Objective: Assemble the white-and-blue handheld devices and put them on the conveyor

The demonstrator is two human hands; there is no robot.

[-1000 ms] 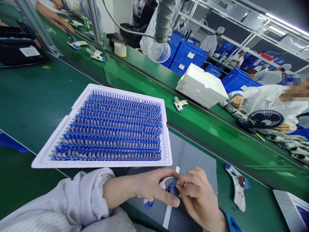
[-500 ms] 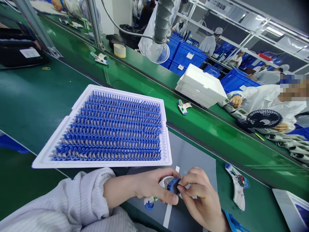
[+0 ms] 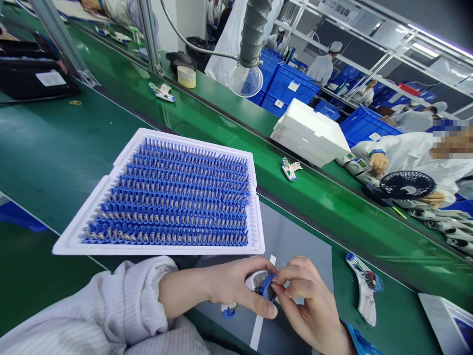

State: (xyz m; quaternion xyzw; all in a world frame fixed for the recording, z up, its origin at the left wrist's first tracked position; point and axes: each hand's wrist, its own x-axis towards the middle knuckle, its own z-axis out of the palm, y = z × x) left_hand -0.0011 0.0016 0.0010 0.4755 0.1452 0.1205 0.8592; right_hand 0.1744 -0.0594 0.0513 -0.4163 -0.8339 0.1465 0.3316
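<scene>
My left hand (image 3: 236,286) grips a white plastic shell (image 3: 255,281) low in the middle of the head view, above a grey mat (image 3: 295,236). My right hand (image 3: 306,301) pinches a small blue part (image 3: 266,287) against that shell with thumb and fingers. Most of the shell is hidden under both hands; its blue end (image 3: 229,310) pokes out below my left thumb. Just beyond my hands lies a white tray (image 3: 254,217) filled with rows of several small blue parts carrying metal springs.
Another white and blue shell (image 3: 364,288) lies on the bench at the right. Similar pieces (image 3: 290,168) (image 3: 162,91) ride the green conveyor (image 3: 221,133). Stacked white foam trays (image 3: 310,130), a black fan (image 3: 406,185) and co-workers in white coats are across the belt. A fume hose (image 3: 247,74) hangs overhead.
The pieces on the conveyor have drifted to the right. My hands have stayed in place, my right fingers shifting slightly on the blue part. The co-worker's hand across the belt has moved a little.
</scene>
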